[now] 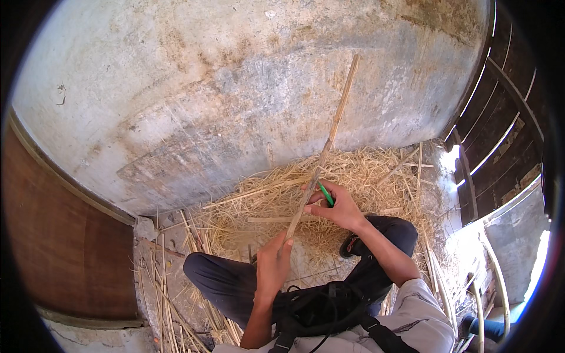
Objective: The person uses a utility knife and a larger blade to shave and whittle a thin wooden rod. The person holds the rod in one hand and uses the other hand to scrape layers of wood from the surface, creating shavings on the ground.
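Dark trousers, a pale, dark-streaked shirt and a black harness are showing (a thin cable is looping).

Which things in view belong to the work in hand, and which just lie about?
In use:
long pale strip, in left hand
green tool, in right hand

Lying about:
straw-like heap
flat slat on the heap
loose sticks at left

Open air is showing on both sides of the long stick.
The wall is blocking the way ahead; straw is lying below. The left knee and right knee are standing at the sides. The stick is crossing the small gap between the left hand and right hand.
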`<move>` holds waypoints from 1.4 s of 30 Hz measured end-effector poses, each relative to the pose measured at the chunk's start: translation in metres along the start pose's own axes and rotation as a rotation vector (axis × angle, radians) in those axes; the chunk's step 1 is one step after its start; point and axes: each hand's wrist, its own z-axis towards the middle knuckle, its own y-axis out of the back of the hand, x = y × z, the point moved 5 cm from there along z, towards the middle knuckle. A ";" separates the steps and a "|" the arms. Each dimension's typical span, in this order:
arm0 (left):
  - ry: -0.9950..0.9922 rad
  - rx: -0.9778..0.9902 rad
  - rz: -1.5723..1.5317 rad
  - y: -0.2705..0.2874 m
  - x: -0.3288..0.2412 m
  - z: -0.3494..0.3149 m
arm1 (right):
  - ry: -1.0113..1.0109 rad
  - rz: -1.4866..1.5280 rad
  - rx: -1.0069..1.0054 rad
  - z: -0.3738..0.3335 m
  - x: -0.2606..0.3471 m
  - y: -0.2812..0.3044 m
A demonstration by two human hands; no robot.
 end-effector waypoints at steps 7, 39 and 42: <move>-0.176 -0.084 0.004 -0.011 0.019 -0.003 | 0.028 0.040 -0.045 -0.001 -0.007 -0.002; 0.090 -0.063 -0.293 -0.004 0.021 -0.005 | 0.564 -0.796 -0.099 -0.021 0.019 -0.019; 0.109 -0.047 -0.358 -0.002 0.018 -0.007 | 0.584 -0.825 -0.122 -0.022 0.020 -0.020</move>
